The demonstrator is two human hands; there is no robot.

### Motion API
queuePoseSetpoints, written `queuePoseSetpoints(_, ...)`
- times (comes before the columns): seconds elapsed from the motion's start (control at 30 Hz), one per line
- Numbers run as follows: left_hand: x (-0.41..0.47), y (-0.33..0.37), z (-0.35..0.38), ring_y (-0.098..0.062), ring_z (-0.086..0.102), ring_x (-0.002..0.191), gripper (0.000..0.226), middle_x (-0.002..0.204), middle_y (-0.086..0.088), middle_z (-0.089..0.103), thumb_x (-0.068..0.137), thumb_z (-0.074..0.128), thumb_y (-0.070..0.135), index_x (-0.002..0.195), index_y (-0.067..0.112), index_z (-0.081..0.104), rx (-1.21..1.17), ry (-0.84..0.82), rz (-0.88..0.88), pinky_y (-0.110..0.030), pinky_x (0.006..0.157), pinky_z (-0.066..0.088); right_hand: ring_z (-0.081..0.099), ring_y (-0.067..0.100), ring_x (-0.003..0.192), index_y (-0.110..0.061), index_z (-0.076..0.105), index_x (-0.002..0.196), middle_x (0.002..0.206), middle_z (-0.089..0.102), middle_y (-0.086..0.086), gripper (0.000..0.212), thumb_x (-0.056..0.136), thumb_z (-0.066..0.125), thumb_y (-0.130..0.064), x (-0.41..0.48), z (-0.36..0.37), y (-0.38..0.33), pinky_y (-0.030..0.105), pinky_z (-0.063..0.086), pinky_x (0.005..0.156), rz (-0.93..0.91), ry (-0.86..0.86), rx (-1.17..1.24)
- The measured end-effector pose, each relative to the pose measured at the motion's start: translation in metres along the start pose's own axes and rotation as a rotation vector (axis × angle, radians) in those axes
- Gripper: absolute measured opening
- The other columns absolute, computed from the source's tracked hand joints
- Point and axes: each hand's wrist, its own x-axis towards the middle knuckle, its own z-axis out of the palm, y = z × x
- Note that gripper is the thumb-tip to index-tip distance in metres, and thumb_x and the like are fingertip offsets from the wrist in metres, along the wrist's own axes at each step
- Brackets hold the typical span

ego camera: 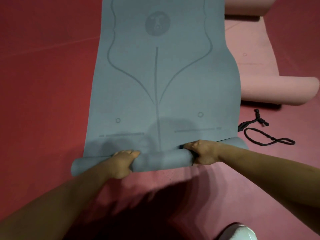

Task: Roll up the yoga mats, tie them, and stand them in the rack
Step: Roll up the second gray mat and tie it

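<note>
A: Where is the blue mat [161,80]?

B: On the red floor [39,84], stretching from the person's hands up to the top edge of the view. Its long axis runs away from the person, leaning slightly to the right as it goes. The printed centre line follows that same direction.

A: And the near end?

B: It is curled into a short roll [161,159] that lies crosswise, at right angles to the mat's length. The roll's left end sits nearer the person than its right end, so it is a little skewed.

A: What are the hands doing?

B: The left hand [121,163] is closed over the roll left of centre, fingers curled over the top. The right hand [203,152] is closed on it right of centre, knuckles up. Both grip the roll.

A: Anything beside it?

B: A pink mat [251,66] lies along the blue mat's right side, with rolled parts at its near and far ends. Near the roll's right end, a black cord [266,137] lies loose on the floor, apart from the mat. A white shoe [237,232] shows at the bottom right.
</note>
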Motion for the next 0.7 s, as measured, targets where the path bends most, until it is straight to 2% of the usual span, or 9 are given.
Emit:
queuePoseSetpoints(0.1,-0.001,0.002,0.0,-0.022,0.023,0.147,0.083,0.159,-0.004,0.024,0.087,0.061,0.024,0.156,0.024,0.015,-0.007,0.002,-0.013,-0.033,0.118,0.017,0.06,0.019,0.104,-0.022,0.043,0.131,0.116,0.062,-0.003,0.063,0.078,0.077,-0.024,-0.001,-0.001,0.003,0.025,0.046,0.086,0.04,-0.005,0.125)
queuePoseSetpoints(0.17,-0.005,0.005,0.001,-0.023,0.023,0.144,0.088,0.155,-0.003,0.024,0.084,0.064,0.034,0.155,0.024,0.014,0.0,0.042,0.003,-0.035,0.116,0.019,0.058,0.018,0.1,-0.02,0.039,0.116,0.111,0.059,-0.002,0.057,0.076,0.08,-0.018,-0.003,-0.002,0.006,0.023,0.042,0.079,0.06,0.009,0.202)
queuePoseSetpoints(0.27,-0.009,0.006,0.008,-0.018,0.03,0.136,0.089,0.141,0.004,0.029,0.074,0.073,0.054,0.146,0.029,0.026,-0.042,0.16,0.045,-0.034,0.11,0.024,0.051,0.017,0.105,-0.02,0.044,0.11,0.115,0.048,-0.001,0.055,0.072,0.084,-0.021,-0.004,-0.002,0.007,0.02,0.038,0.085,0.05,0.06,0.184)
queuePoseSetpoints(0.37,-0.007,0.003,-0.001,-0.016,0.035,0.126,0.079,0.131,0.007,0.034,0.071,0.078,0.05,0.139,0.036,0.041,-0.107,0.239,0.039,-0.032,0.105,0.025,0.043,0.015,0.105,-0.018,0.056,0.117,0.115,0.037,0.001,0.055,0.071,0.086,-0.025,-0.002,-0.009,0.007,0.014,0.032,0.09,0.057,0.125,0.179)
queuePoseSetpoints(0.47,0.0,0.004,-0.018,-0.02,0.04,0.117,0.074,0.127,0.008,0.043,0.073,0.071,0.058,0.141,0.04,0.047,0.151,0.308,0.033,-0.035,0.096,0.029,0.045,0.017,0.109,-0.017,0.059,0.129,0.115,0.037,0.002,0.057,0.077,0.082,-0.023,0.0,-0.017,0.01,0.016,0.032,0.098,0.065,0.141,0.18)
queuePoseSetpoints(0.5,0.002,0.006,-0.022,-0.022,0.043,0.116,0.073,0.127,0.006,0.047,0.076,0.07,0.057,0.142,0.037,0.047,0.223,0.32,0.044,-0.035,0.096,0.031,0.045,0.016,0.11,-0.019,0.058,0.131,0.116,0.037,0.001,0.057,0.079,0.079,-0.021,0.001,-0.019,0.01,0.018,0.033,0.102,0.054,0.145,0.18)
queuePoseSetpoints(0.57,0.002,0.009,-0.025,-0.024,0.048,0.119,0.073,0.131,0.002,0.052,0.079,0.072,0.046,0.145,0.029,0.044,0.194,0.341,0.036,-0.032,0.102,0.035,0.045,0.016,0.109,-0.02,0.055,0.13,0.115,0.039,0.0,0.053,0.081,0.075,-0.016,0.003,-0.021,0.009,0.022,0.036,0.102,0.027,0.184,0.19)
queuePoseSetpoints(0.63,0.001,0.008,-0.023,-0.028,0.055,0.12,0.067,0.134,-0.005,0.057,0.082,0.073,0.031,0.143,0.02,0.047,0.031,0.403,0.003,-0.032,0.102,0.04,0.049,0.024,0.108,-0.016,0.056,0.117,0.109,0.042,0.004,0.039,0.082,0.072,-0.013,0.007,-0.022,0.013,0.027,0.039,0.097,0.028,0.285,0.207)
queuePoseSetpoints(0.7,-0.005,0.015,-0.017,-0.033,0.059,0.117,0.054,0.131,-0.014,0.061,0.086,0.068,0.021,0.136,0.01,0.052,-0.018,0.453,-0.023,-0.037,0.1,0.045,0.047,0.031,0.106,-0.013,0.059,0.105,0.103,0.043,0.006,0.026,0.083,0.074,-0.015,0.011,-0.021,0.016,0.032,0.041,0.094,0.021,0.387,0.176)
